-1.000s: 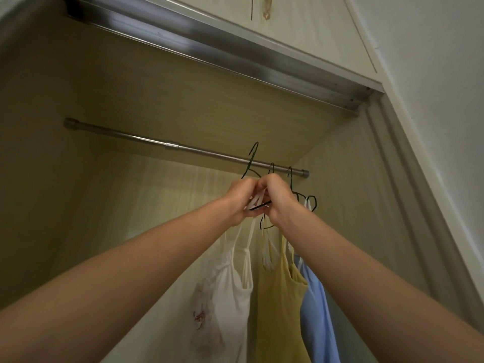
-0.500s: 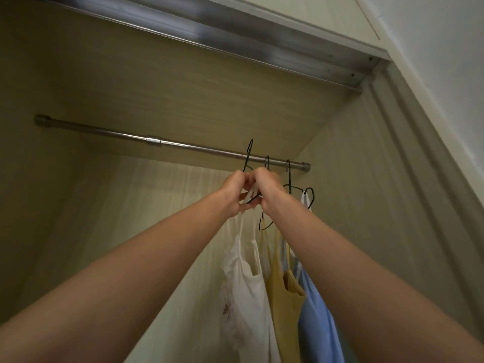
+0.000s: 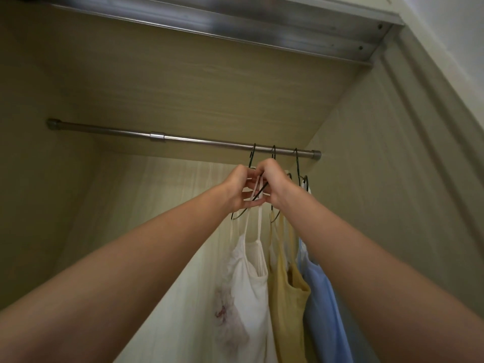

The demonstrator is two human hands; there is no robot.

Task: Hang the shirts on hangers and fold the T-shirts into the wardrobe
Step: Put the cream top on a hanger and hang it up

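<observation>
Hands raised together under rod (image 3: 199,140), near its right end. Left hand (image 3: 239,188) and right hand (image 3: 275,184) both pinch thin white straps (image 3: 258,187) over black hanger (image 3: 251,163), hooked on rod. White top (image 3: 246,284) hangs below them; yellow top (image 3: 286,289) and blue top (image 3: 322,297) hang just right on own hangers.

Three strappy tops hung inside: one white top (image 3: 248,279), one yellow top (image 3: 286,289), one blue top (image 3: 320,297). Three dark wire hangers: first hanger (image 3: 251,157), second hanger (image 3: 274,151), third hanger (image 3: 297,163). One metal rail (image 3: 110,131). Two hands raised: left hand (image 3: 239,188), right hand (image 3: 276,183).
</observation>
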